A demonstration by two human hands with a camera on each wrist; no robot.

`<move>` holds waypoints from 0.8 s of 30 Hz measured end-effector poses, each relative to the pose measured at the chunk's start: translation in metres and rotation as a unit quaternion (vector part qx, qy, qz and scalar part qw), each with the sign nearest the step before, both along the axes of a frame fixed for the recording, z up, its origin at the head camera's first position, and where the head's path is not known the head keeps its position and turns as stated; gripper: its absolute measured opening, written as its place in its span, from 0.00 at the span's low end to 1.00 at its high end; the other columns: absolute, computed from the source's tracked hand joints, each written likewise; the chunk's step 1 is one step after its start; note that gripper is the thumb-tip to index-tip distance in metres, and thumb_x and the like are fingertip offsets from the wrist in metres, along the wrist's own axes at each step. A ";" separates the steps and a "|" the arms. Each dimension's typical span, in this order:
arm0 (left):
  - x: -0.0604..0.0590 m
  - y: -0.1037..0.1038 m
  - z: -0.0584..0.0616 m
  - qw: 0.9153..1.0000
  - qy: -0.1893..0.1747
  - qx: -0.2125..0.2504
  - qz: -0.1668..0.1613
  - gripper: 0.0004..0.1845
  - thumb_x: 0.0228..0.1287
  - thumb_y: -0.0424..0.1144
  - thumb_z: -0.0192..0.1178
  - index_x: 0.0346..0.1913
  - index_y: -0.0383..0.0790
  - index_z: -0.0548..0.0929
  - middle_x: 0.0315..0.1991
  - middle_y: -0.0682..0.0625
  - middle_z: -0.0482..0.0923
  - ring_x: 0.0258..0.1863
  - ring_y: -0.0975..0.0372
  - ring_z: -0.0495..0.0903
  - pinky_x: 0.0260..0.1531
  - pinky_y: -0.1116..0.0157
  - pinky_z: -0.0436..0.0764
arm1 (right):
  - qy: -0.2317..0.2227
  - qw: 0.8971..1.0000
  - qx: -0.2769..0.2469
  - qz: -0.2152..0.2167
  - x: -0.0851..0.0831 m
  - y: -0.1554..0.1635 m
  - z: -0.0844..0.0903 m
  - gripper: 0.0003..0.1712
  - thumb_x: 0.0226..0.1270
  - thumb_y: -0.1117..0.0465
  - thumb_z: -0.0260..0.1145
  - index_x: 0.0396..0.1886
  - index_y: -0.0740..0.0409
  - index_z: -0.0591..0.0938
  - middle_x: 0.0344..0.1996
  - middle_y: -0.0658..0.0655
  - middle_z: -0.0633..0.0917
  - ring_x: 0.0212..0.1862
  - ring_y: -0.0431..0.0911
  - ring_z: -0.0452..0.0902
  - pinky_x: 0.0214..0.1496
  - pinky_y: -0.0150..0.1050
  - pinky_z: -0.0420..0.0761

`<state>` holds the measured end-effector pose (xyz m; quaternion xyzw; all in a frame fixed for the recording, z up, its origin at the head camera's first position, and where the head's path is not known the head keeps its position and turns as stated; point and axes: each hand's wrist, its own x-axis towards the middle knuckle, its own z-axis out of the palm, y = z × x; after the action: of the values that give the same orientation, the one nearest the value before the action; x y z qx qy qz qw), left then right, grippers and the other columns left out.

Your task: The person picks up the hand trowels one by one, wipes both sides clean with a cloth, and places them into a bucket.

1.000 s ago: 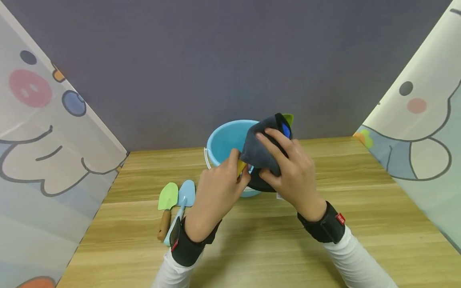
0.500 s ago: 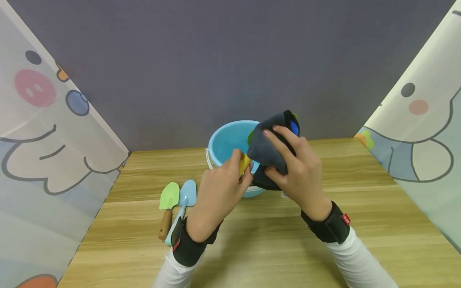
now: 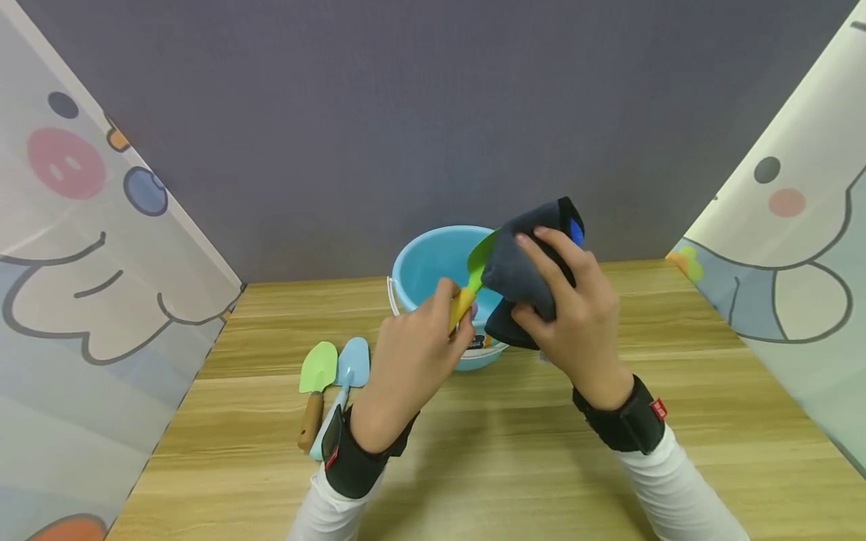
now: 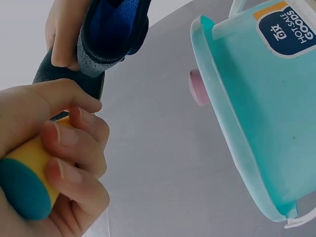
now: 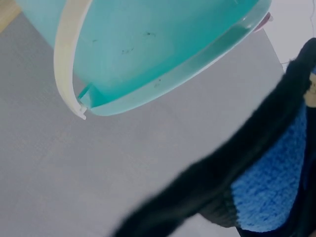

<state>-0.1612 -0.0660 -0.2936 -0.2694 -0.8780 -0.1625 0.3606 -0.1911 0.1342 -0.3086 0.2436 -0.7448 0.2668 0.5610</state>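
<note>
1. Gripping a yellow handle [image 3: 461,306], the left hand [image 3: 406,364] sits at the centre of the head view, its fingers curled tight round the handle; the left wrist view shows the handle's teal end [image 4: 22,190] poking out of the fist.
2. Rising from that handle, a green blade [image 3: 482,255] slants up and right, its tip hidden behind the cloth [image 3: 524,274].
3. The right hand [image 3: 575,323], just right of centre, clutches the dark grey cloth, fingers spread over its front and thumb below; the cloth is wrapped about the blade.
4. A blue lining shows at the cloth's upper edge [image 3: 576,231], and plainly in both wrist views.
5. The two hands are close together, nearly touching, held above the table [image 3: 514,451].
6. Behind them stands a light blue bucket [image 3: 426,267] with a white handle [image 3: 390,294], upright on the table, at the centre of the frame.
7. Lower left of centre, two small shovels lie side by side on the table: a green one [image 3: 316,376] with a wooden handle and a blue one [image 3: 352,364], partly covered by the left wrist strap [image 3: 352,462].
</note>
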 end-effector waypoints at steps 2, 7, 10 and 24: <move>0.000 0.000 0.000 1.000 0.001 0.001 0.002 0.12 0.68 0.41 0.64 0.44 0.38 0.75 0.15 0.54 0.69 0.09 0.65 0.58 0.11 0.72 0.54 | 0.004 1.000 -0.006 0.001 -0.001 0.000 0.000 0.33 0.49 0.59 0.64 0.60 0.53 0.84 0.59 0.61 0.82 0.42 0.60 0.78 0.44 0.57 0.78; -0.001 -0.001 0.000 1.000 0.002 0.005 -0.005 0.11 0.68 0.40 0.64 0.43 0.38 0.74 0.14 0.55 0.65 0.09 0.66 0.56 0.12 0.72 0.52 | 0.003 1.000 -0.013 -0.004 -0.001 0.002 0.001 0.33 0.48 0.60 0.64 0.60 0.53 0.84 0.59 0.61 0.82 0.43 0.61 0.79 0.44 0.57 0.78; -0.001 -0.002 0.001 1.000 0.000 0.004 -0.006 0.12 0.68 0.41 0.65 0.42 0.38 0.73 0.14 0.56 0.61 0.09 0.66 0.54 0.12 0.72 0.51 | 0.001 1.000 -0.018 -0.007 0.000 0.003 0.002 0.34 0.48 0.61 0.62 0.60 0.53 0.84 0.59 0.60 0.82 0.46 0.61 0.80 0.44 0.57 0.78; -0.004 -0.012 0.003 1.000 -0.010 -0.010 0.009 0.13 0.70 0.42 0.62 0.37 0.40 0.70 0.17 0.58 0.52 0.12 0.66 0.51 0.14 0.72 0.48 | 0.023 0.998 -0.053 -0.008 -0.004 0.005 0.004 0.32 0.49 0.62 0.60 0.58 0.56 0.85 0.58 0.61 0.83 0.49 0.62 0.81 0.44 0.58 0.77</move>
<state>-0.1651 -0.0778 -0.2901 -0.2638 -0.8855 -0.1529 0.3505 -0.1956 0.1391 -0.3048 0.2134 -0.7186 0.2961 0.5920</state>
